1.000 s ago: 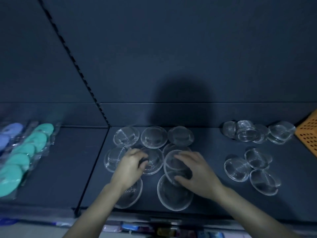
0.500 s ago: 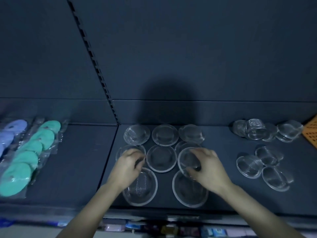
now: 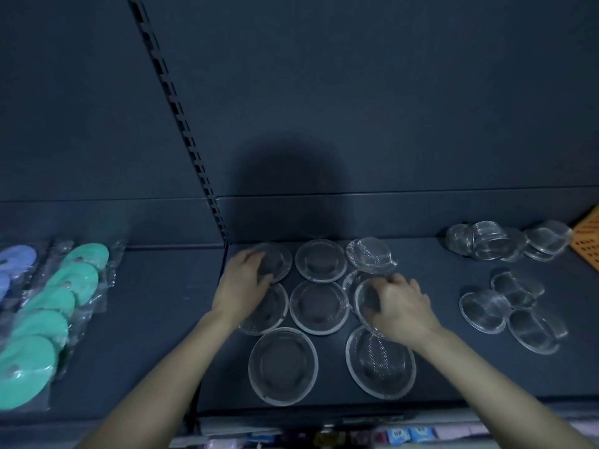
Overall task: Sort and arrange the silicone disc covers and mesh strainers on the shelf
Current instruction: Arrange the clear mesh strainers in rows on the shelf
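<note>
Several round mesh strainers lie in rows on the dark shelf (image 3: 428, 380). My left hand (image 3: 241, 285) reaches to the back-left strainer (image 3: 275, 262), fingers curled over its near rim. My right hand (image 3: 400, 307) grips a tilted strainer (image 3: 366, 301) in the middle row's right spot, lifted above another one. Two larger strainers (image 3: 282, 366) (image 3: 381, 362) lie at the front. The centre strainer (image 3: 319, 306) and the back-middle one (image 3: 321, 260) lie flat and untouched. Teal silicone disc covers (image 3: 48, 319) in clear bags lie on the left shelf bay.
A loose cluster of strainers (image 3: 505, 307) sits at the right, with more piled at the back right (image 3: 505, 243). An orange perforated basket (image 3: 588, 241) stands at the far right edge. Purple discs (image 3: 16, 259) lie at the far left. A slotted upright (image 3: 181, 124) divides the bays.
My left hand has moved from the middle-left strainer back to the back-left one. My right hand still holds its tilted strainer, shifted slightly. The camera view has shifted, so the shelf appears further right.
</note>
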Demonstrator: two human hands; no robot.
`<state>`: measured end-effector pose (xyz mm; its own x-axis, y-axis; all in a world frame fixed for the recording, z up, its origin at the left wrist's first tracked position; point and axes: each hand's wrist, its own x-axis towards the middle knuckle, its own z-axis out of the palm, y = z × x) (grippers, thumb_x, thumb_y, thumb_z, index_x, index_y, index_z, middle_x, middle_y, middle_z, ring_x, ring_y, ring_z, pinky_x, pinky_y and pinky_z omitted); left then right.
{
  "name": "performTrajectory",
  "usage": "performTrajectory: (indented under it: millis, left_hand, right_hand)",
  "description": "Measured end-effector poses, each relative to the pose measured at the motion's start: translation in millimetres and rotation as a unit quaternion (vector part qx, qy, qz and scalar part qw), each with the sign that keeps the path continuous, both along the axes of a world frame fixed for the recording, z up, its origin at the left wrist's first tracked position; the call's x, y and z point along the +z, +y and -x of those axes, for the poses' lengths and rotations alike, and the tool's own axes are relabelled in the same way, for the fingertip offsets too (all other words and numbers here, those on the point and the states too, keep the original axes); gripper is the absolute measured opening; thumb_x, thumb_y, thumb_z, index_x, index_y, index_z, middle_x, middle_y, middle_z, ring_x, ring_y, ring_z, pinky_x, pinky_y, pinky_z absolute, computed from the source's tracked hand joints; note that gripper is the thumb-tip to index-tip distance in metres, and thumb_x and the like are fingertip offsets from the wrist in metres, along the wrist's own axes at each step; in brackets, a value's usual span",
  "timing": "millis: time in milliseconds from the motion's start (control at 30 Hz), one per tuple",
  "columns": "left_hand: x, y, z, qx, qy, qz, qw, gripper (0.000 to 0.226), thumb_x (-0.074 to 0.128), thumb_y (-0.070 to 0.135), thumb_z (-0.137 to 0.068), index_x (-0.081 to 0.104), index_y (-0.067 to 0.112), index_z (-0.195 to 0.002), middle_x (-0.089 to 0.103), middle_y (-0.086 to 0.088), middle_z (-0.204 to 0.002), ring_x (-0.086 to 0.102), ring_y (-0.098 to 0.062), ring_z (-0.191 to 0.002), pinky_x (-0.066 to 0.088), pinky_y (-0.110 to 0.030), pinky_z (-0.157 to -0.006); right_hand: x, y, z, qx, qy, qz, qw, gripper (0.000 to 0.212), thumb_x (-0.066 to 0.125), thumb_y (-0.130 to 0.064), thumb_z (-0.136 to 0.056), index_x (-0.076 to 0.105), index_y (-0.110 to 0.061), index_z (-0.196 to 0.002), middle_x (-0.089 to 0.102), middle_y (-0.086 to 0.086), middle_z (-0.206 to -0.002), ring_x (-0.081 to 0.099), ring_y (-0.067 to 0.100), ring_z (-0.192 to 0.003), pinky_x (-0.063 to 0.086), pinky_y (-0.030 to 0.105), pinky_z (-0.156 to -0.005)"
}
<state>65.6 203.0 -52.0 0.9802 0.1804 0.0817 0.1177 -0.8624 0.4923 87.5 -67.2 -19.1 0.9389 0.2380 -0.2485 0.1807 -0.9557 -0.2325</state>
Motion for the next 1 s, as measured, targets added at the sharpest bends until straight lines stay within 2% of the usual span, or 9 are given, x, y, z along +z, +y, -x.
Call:
performTrajectory:
  millis: [133, 233, 367, 467, 633, 767, 1000]
  left_hand:
    - [-1.3, 8.0, -20.4, -0.018, 0.042, -0.004, 0.999, 0.060, 0.065, 0.022, -0.086, 0.042, 0.008, -0.140, 0.045, -0.012, -0.140, 0.041, -0.028, -0.128, 0.033, -0.034, -0.108]
    - [-4.9, 14.6, -27.3, -0.031, 0.075, -0.008, 0.997, 0.065, 0.065, 0.026, -0.086, 0.037, 0.012, -0.143, 0.043, -0.011, -0.142, 0.040, -0.027, -0.128, 0.033, -0.034, -0.108]
    - [-10.4, 22.6, -29.3, -0.024, 0.085, -0.004, 0.996, 0.066, 0.064, 0.031, -0.085, 0.035, 0.018, -0.143, 0.043, -0.008, -0.141, 0.041, -0.026, -0.127, 0.037, -0.036, -0.105]
    - [-13.5, 24.8, -25.4, 0.003, 0.073, 0.013, 0.997, 0.065, 0.065, 0.032, -0.084, 0.038, 0.019, -0.141, 0.044, -0.007, -0.138, 0.044, -0.025, -0.123, 0.041, -0.036, -0.101]
    - [-15.9, 22.0, -16.8, 0.013, 0.076, 0.008, 0.997, 0.063, 0.066, 0.034, -0.082, 0.041, 0.023, -0.138, 0.047, -0.006, -0.133, 0.047, -0.026, -0.119, 0.044, -0.033, -0.095]
    - [-7.1, 21.6, -20.5, 0.048, 0.095, 0.007, 0.994, 0.060, 0.067, 0.040, -0.077, 0.045, 0.029, -0.132, 0.051, -0.005, -0.124, 0.054, -0.028, -0.108, 0.047, -0.031, -0.085]
    - [-2.2, 15.4, -29.4, 0.068, 0.100, -0.007, 0.993, 0.061, 0.066, 0.035, -0.078, 0.043, 0.027, -0.134, 0.049, -0.007, -0.127, 0.054, -0.030, -0.110, 0.050, -0.037, -0.085]
  right_hand:
    - [-4.2, 29.1, -25.9, 0.071, -0.028, -0.039, 0.996, 0.044, 0.059, -0.036, -0.086, 0.051, -0.016, -0.125, 0.048, 0.009, -0.123, 0.046, 0.031, -0.117, 0.044, 0.036, -0.095]
    - [-10.6, 57.3, -51.5, 0.101, -0.018, -0.046, 0.994, 0.050, 0.057, -0.031, -0.089, 0.045, -0.011, -0.133, 0.044, 0.013, -0.131, 0.048, 0.033, -0.119, 0.045, 0.035, -0.095]
    - [-22.2, 84.4, -77.0, 0.130, 0.015, -0.026, 0.991, 0.062, 0.056, -0.033, -0.090, 0.031, -0.014, -0.143, 0.035, 0.014, -0.144, 0.041, 0.036, -0.127, 0.040, 0.038, -0.103]
    - [-30.6, 90.6, -79.2, 0.137, 0.010, -0.004, 0.990, 0.069, 0.057, -0.037, -0.089, 0.025, -0.020, -0.147, 0.033, 0.012, -0.145, 0.038, 0.037, -0.126, 0.036, 0.039, -0.106]
    - [-32.2, 81.7, -70.2, 0.152, -0.001, -0.008, 0.988, 0.067, 0.061, -0.037, -0.083, 0.033, -0.025, -0.142, 0.041, 0.009, -0.137, 0.035, 0.034, -0.123, 0.032, 0.035, -0.105]
    - [-25.5, 75.6, -72.0, 0.142, 0.013, -0.011, 0.990, 0.062, 0.062, -0.033, -0.079, 0.041, -0.026, -0.137, 0.046, 0.008, -0.132, 0.038, 0.034, -0.120, 0.033, 0.031, -0.101]
    - [-25.9, 98.1, -77.8, 0.115, -0.002, -0.035, 0.993, 0.060, 0.062, -0.035, -0.084, 0.039, -0.019, -0.136, 0.047, 0.011, -0.132, 0.040, 0.035, -0.120, 0.039, 0.037, -0.099]
